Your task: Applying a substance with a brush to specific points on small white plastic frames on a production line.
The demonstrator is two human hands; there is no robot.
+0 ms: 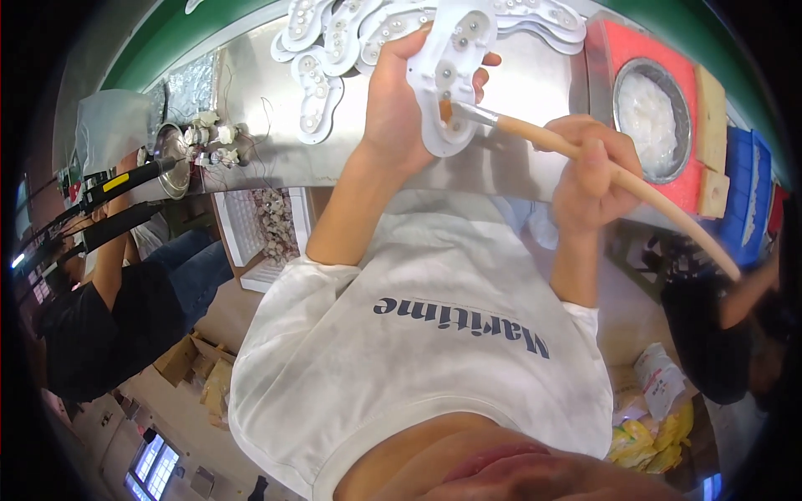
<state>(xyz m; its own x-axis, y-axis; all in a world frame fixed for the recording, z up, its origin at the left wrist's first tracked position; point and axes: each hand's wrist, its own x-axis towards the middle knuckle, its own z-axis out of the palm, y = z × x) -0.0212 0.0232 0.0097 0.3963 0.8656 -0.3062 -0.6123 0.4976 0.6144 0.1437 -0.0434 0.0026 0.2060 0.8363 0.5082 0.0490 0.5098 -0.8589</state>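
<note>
My left hand (394,108) grips a white plastic shell (428,83) shaped like a long sole, its inner side with several round posts and holes turned up. Fingertips of that hand show past the shell's right edge. In my right hand (595,167) is a paintbrush (535,134) with a long pale wooden handle and a metal ferrule. Its brown bristles touch the lower part of the shell, near one of the posts. More white shells (316,96) of the same kind lie on the metal table (267,125) beyond my left hand, some overlapping.
At the right, a metal bowl (618,108) of whitish, translucent paste sits in a red foam block (601,58). A blue crate (743,192) stands beyond it. Small white parts with wires (219,138) lie at the left, near a co-worker (117,309). Another person (710,334) is at the right.
</note>
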